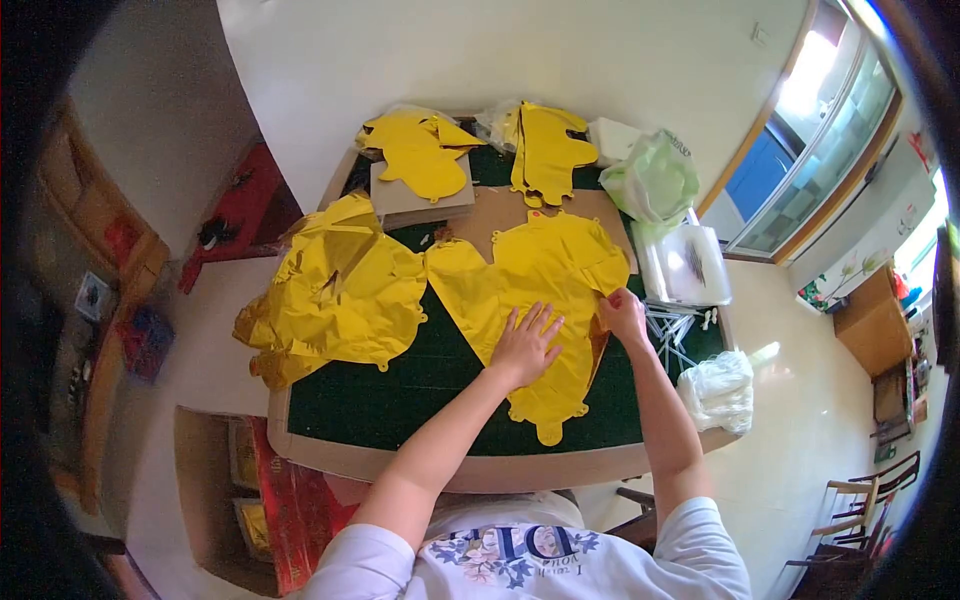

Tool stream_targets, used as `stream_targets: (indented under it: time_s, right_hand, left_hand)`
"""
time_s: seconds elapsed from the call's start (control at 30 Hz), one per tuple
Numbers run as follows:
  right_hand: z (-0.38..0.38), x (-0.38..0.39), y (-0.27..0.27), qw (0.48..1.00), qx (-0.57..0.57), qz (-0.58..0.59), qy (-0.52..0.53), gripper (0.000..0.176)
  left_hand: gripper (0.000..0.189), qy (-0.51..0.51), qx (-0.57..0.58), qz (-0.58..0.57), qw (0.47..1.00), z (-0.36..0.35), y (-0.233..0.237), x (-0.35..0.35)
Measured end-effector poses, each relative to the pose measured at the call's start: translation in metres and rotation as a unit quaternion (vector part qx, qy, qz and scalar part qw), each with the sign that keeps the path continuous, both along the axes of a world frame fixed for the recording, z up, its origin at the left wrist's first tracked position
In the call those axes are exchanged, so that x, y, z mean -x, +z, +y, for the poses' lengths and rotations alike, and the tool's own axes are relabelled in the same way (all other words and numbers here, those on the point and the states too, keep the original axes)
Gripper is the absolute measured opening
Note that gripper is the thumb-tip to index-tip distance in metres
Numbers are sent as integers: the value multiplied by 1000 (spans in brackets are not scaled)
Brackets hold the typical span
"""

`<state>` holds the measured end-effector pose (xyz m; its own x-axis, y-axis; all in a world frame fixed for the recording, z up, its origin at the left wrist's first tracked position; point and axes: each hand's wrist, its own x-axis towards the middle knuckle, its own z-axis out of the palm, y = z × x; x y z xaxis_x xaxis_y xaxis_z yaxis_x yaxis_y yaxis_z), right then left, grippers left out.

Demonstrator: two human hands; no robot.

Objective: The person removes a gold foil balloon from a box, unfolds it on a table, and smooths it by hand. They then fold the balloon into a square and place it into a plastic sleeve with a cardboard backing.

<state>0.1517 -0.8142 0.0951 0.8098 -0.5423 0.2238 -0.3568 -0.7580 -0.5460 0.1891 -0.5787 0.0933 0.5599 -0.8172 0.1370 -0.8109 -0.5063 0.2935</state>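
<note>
**Foil on green table, both hands on one piece**

Head view.

Surface: table, dark green top with a tan border, its near edge running along the person's chest. A pale wall stands behind it at 12 o'clock and glazed sliding doors at 2 o'clock. There is pale floor on the right.

Item in hand: gold foil balloon, deflated, lying flat just right of the table's centre with its neck pointing toward 6 o'clock.
- Left hand: palm down, fingers spread wide, pressed flat on the foil and gripping nothing.
- Right hand: at the foil's 3 o'clock edge, fingers bent onto it. Whether it pinches the edge cannot be told.

Other stock:
- Crumpled foil sheet at 9 o'clock, touching the balloon and overhanging the table's left edge.
- Two foil piles at 12 o'clock, the left pile on a cardboard sheet and the right pile beside it.
- Green plastic bag at 1 o'clock, with a clear box below it.
- White sticks just beside the right hand.
- White bundle at 4 o'clock, on the table's right edge.

Edges and open room: bare green shows between 6 and 8 o'clock, in front of the left forearm. The right edge is crowded.
</note>
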Motion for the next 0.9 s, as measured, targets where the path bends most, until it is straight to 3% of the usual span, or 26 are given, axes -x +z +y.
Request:
stream_targets:
  time_s: [0.07,0.1,0.23,0.53,0.63,0.73,0.77,0.8,0.87,0.9]
  right_hand:
    - [9,3,-1,996,-38,-82,-7,28]
    - [13,4,-6,997,-11,-76,-22,21]
    - [21,7,-25,980,165,-110,30,18]
    - [25,9,-20,985,140,-104,21,20]
    - [18,6,-28,972,178,-149,33,21]
    - [39,14,14,988,-115,-97,28,24]
    - [38,12,19,961,-185,-179,104,24]
    - [43,14,31,882,-388,-236,124,21]
    - [34,12,17,920,-285,-259,73,21]
    - [23,13,-5,971,-92,-207,71,25]
  left_hand:
    - [54,2,2,-3,1000,-1,-1,0]
    - [54,3,1,-6,1000,-1,-1,0]
    - [54,2,-2,-12,1000,-1,-2,0]
    - [55,-8,-18,-7,1000,-1,4,0]
    - [56,-8,-15,0,1000,-1,3,0]
    - [56,-4,-39,-2,999,-2,4,1]
    - [56,-1,-39,-4,999,-2,6,0]
    - [56,0,-40,-5,999,-1,8,2]
    - [56,-2,-44,-6,999,-1,7,4]
    - [56,-3,-43,-8,999,-1,7,3]
